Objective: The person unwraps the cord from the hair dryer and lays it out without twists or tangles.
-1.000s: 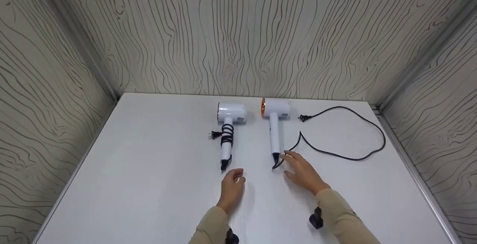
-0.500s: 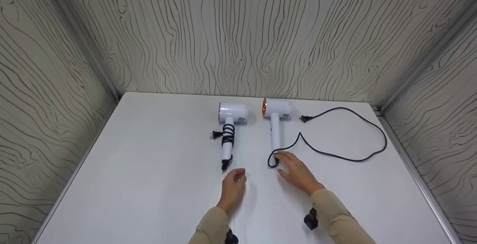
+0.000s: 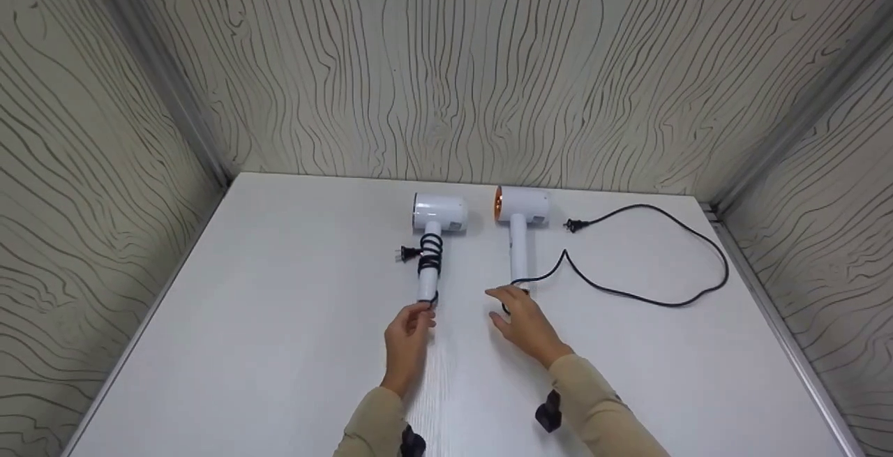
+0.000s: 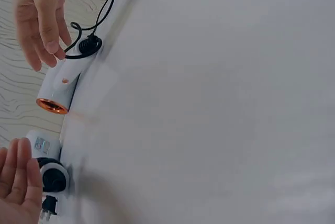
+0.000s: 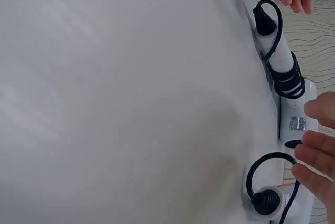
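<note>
Two white hair dryers lie side by side on the white table. The left hair dryer [image 3: 439, 213] has its black cord [image 3: 430, 255] coiled round the handle and its plug [image 3: 409, 253] sticking out to the left. My left hand [image 3: 407, 345] is at the tail end of that handle, covering it in the head view; its fingers look loose in the right wrist view. The right hair dryer [image 3: 520, 248] has an orange ring [image 3: 498, 204] in its nozzle. My right hand [image 3: 527, 324] hovers with spread fingers by its handle end, partly hiding the cord's start.
The right dryer's loose cord [image 3: 656, 301] runs out over the table [image 3: 293, 317] in a wide loop to the right, ending in a plug [image 3: 575, 225]. A wood-grain patterned wall [image 3: 439, 80] stands behind the dryers, with side walls left and right.
My right hand has moved left across the right dryer's handle end, and the cord there has shifted into a small loop. My left hand has moved left and slightly forward to the left dryer's tail.
</note>
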The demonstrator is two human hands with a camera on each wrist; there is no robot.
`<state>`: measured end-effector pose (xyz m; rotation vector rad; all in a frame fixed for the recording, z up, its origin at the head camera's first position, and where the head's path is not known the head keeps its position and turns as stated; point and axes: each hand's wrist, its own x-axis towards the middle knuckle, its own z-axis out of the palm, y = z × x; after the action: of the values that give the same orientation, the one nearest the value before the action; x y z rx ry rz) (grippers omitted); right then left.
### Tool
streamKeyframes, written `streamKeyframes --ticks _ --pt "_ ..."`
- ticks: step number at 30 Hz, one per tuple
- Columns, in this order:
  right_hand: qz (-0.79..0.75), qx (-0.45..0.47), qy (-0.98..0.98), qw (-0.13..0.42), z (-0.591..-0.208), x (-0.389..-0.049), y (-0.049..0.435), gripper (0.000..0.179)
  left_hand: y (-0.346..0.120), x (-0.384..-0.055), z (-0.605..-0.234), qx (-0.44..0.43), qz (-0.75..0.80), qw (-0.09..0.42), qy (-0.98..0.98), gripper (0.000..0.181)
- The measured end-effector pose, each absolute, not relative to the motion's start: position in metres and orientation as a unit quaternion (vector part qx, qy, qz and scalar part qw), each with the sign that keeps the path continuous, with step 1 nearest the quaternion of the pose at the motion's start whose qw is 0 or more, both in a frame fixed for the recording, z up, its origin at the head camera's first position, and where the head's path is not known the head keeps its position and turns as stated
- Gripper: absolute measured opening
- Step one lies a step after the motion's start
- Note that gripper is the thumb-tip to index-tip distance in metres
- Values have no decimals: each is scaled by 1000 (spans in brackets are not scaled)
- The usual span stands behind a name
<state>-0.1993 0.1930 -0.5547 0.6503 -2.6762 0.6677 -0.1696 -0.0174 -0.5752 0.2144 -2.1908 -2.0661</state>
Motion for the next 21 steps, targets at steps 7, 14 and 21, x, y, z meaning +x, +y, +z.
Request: streamKeyframes --ticks 7,14,21 --pt "291 200 -928 123 -559 -205 165 28 -44 -179 -582 138 -694 66 -704 26" --pt "342 173 -920 84 -562 -208 140 24 -64 -183 -590 186 -732 75 -651 28" --pt "381 153 -910 49 -562 -216 122 27 -73 -186 -597 214 -742 70 -631 29"
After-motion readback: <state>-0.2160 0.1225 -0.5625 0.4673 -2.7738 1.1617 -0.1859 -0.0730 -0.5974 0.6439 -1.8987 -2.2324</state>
